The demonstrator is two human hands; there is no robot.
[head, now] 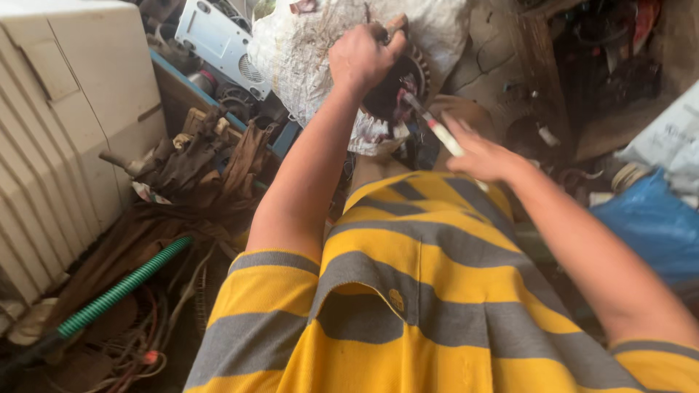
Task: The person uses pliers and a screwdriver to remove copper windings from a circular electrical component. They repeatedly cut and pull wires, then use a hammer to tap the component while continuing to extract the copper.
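The left hand has its grip clamped on the upper rim of a round, dark motor stator, which rests against a white sack just behind that grip. The right hand has its grip closed around a white-handled screwdriver, whose tip reaches into the stator's hollow, just below the left grip. A green ribbed hose lies well apart, down to the left.
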